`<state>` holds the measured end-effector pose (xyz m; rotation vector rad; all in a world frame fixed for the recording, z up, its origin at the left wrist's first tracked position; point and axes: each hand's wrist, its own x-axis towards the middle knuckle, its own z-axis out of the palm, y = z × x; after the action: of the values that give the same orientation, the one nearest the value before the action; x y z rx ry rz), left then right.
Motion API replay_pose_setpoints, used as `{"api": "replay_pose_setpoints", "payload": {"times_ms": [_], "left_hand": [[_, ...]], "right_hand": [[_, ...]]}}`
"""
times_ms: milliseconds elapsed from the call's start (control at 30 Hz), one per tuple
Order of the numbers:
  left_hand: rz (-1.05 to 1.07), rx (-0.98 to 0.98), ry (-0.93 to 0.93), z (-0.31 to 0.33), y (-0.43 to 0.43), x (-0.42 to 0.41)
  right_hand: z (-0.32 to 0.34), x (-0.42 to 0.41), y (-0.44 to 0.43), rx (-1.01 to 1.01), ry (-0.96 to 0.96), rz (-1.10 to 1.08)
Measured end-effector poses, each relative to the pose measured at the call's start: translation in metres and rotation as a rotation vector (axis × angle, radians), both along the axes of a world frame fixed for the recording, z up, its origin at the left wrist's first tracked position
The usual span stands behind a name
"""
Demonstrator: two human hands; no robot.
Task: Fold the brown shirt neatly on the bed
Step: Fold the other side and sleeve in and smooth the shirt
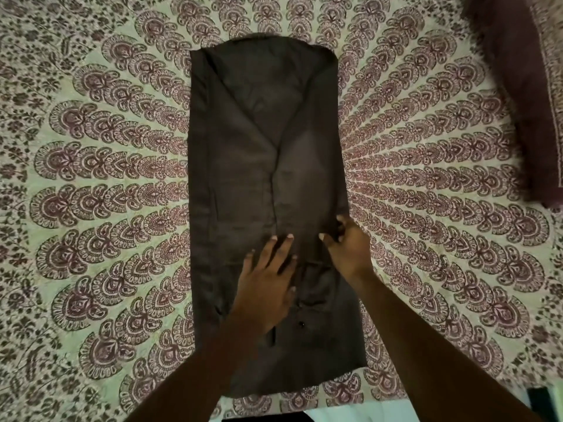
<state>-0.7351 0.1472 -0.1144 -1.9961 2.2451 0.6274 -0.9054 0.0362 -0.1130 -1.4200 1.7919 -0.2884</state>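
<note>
The brown shirt (243, 153) lies flat on the bed as a long narrow rectangle, both sides folded in and overlapping down the middle, collar end far from me. My left hand (268, 287) rests flat on the lower middle of the shirt, fingers spread, pressing the cloth. My right hand (347, 248) sits at the shirt's right edge with its fingers curled onto a bit of the folded fabric. A dark button shows near the lower hem, just below my left hand.
The bed (106, 178) is covered with a cream sheet printed in a maroon fan pattern. A maroon cloth (524, 95) lies at the upper right corner. The bed's near edge runs along the bottom of the view.
</note>
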Motion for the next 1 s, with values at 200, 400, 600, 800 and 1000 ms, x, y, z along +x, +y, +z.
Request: {"api": "replay_pose_setpoints", "payload": {"times_ms": [200,400,600,800,1000], "left_hand": [[-0.098,-0.11,0.04,-0.018,-0.031,0.02],[0.049,-0.253,0.147,-0.022,-0.101,0.027],[0.393,-0.157,0.238,-0.017,-0.202,0.033],[0.62,-0.098,0.404,-0.022,-0.265,0.044],[0.648,-0.115,0.353,-0.025,-0.262,0.05]], "right_hand": [[-0.005,0.007,-0.054,-0.027,-0.015,-0.011],[-0.023,0.02,-0.135,-0.034,-0.15,-0.177],[-0.024,0.045,-0.209,-0.053,-0.284,-0.154],[-0.034,0.067,-0.278,-0.123,-0.384,-0.193],[-0.032,0.094,-0.318,-0.161,-0.461,-0.264]]}}
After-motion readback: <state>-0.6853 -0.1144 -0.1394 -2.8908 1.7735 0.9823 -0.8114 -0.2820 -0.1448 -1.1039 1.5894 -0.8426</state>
